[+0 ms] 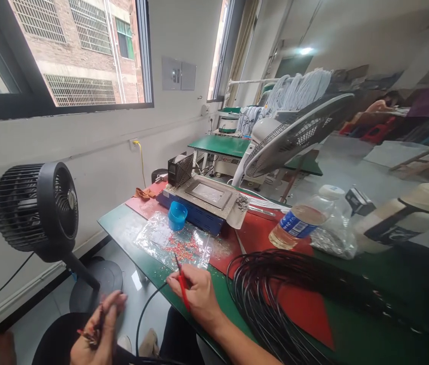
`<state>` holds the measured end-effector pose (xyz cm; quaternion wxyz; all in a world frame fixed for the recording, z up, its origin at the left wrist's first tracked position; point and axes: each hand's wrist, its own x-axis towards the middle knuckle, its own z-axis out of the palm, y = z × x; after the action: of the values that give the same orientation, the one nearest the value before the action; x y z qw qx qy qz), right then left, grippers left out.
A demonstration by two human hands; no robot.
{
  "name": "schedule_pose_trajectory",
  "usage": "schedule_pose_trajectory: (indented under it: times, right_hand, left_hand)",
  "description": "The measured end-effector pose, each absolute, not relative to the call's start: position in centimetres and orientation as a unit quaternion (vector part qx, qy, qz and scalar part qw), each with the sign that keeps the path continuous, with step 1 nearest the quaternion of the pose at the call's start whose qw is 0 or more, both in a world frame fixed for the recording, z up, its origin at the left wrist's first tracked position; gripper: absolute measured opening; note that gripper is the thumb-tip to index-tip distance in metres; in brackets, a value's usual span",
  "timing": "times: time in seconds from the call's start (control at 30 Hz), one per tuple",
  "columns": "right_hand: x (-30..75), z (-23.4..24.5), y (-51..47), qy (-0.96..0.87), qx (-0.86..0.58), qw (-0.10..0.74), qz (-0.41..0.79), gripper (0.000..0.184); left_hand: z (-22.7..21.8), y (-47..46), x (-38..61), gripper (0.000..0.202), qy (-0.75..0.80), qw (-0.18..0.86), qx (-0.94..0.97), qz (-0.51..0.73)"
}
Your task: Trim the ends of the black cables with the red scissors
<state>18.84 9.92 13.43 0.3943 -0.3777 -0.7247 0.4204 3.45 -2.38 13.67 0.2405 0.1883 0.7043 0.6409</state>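
My right hand (196, 293) rests on the green table edge, closed in a pinch around red tweezers (181, 283) and the end of a black cable (146, 308). The tweezers' tip points toward a clear plastic sheet (176, 243) scattered with small red pieces. My left hand (98, 332) is low over my lap, fingers curled around a small bundle of dark wires with red tips (90, 335). A large coil of black cables (275, 294) lies on the table just right of my right hand.
A blue cup (177, 215) stands beside a flat metal machine (204, 198). A tipped plastic bottle (301, 219) and a bag of small metal parts (332, 238) lie further right. A black floor fan (35, 213) stands left; a white fan (294, 134) behind.
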Motion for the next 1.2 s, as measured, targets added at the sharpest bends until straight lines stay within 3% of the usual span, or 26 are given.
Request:
schedule_pose_trajectory:
  times: [0.07, 0.17, 0.33, 0.5, 0.8, 1.03, 1.2]
  right_hand:
    - [18.4, 13.1, 9.1, -0.727, -0.359, 0.374, 0.449, 0.024]
    - [17.9, 12.6, 8.1, -0.675, -0.340, 0.348, 0.555, 0.026]
    - [17.8, 12.2, 8.3, -0.564, -0.276, 0.296, 0.720, 0.030]
    - [18.1, 12.4, 9.1, -0.533, -0.279, 0.264, 0.754, 0.032]
    - [18.1, 12.9, 8.8, -0.543, -0.299, 0.262, 0.740, 0.022]
    - [17.6, 13.7, 8.5, -0.275, -0.348, 0.172, 0.880, 0.017]
    - [17.7, 13.5, 8.7, -0.377, -0.312, 0.224, 0.843, 0.021]
  left_hand:
    - [13.8, -2.1, 4.5, 0.032, 0.704, 0.249, 0.291, 0.599]
    - [13.4, -1.1, 5.7, 0.033, 0.677, 0.350, 0.342, 0.550]
    - [12.0, 0.0, 5.9, 0.027, 0.625, 0.442, 0.251, 0.592]
    - [13.0, 0.1, 5.8, 0.029, 0.570, 0.512, 0.134, 0.629]
    - [13.6, 0.2, 6.2, 0.031, 0.604, 0.548, 0.147, 0.560]
    - [12.5, 0.0, 6.6, 0.035, 0.655, 0.446, 0.209, 0.573]
    - [12.8, 0.2, 6.6, 0.038, 0.641, 0.476, 0.168, 0.578]
